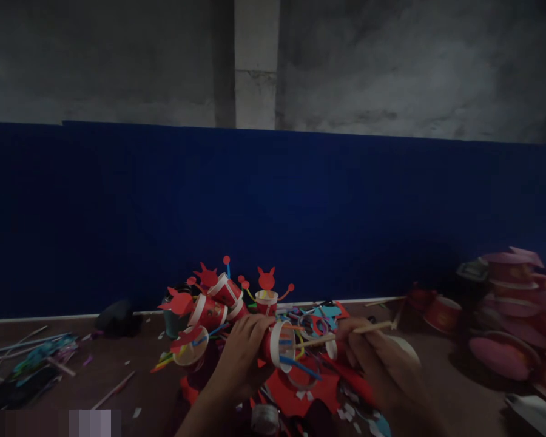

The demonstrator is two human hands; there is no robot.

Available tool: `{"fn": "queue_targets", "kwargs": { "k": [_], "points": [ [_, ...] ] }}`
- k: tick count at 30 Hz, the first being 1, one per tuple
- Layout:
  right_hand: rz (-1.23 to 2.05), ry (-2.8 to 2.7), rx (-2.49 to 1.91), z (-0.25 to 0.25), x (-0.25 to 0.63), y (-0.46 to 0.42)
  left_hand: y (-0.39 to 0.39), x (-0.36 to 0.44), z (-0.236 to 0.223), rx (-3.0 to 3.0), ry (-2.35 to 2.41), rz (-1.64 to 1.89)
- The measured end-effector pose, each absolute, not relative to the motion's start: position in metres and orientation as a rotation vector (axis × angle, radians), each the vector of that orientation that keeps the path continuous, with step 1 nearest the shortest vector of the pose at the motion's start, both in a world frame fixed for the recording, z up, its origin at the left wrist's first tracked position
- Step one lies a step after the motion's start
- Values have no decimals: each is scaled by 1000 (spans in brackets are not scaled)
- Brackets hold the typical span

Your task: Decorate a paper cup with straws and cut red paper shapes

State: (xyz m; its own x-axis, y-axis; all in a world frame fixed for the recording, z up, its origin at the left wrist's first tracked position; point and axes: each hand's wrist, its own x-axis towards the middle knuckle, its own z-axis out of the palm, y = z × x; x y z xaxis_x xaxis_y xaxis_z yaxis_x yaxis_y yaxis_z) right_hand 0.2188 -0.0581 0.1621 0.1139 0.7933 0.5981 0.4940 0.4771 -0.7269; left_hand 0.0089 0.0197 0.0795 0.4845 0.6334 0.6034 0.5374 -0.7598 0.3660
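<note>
My left hand [250,343] is wrapped round a red paper cup [282,345] lying sideways, its white-rimmed mouth facing right. A blue strip [300,367] and an orange strip stick out of the cup. In my right hand [377,352] is a thin wooden stick [316,341], its left end reaching the cup's mouth; whether it touches the inside I cannot tell. Behind the hands stands a red cup figure [266,297] with a red paper head and arms. More such cups [208,312] lie heaped to its left. Red paper [300,388] spreads beneath my hands.
Pink and red cups [512,273] are piled at the far right. Coloured strips [40,355] and a dark bundle [116,317] lie on the left. A roll of clear tape [264,419] sits at the front among paper scraps. A blue panel [273,206] closes off the back.
</note>
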Motion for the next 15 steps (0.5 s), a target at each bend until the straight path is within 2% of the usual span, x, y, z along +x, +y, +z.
{"fn": "queue_targets", "kwargs": {
  "k": [8,11,15],
  "points": [
    [225,-1690,-1172,163,221,-59,20,10,77,2624,1030,1093],
    [284,-1743,-1142,157,218,-56,20,14,77,2635,991,1063],
    [358,-1838,-1082,148,201,-47,17,19,78,2563,926,1198]
  ]
}}
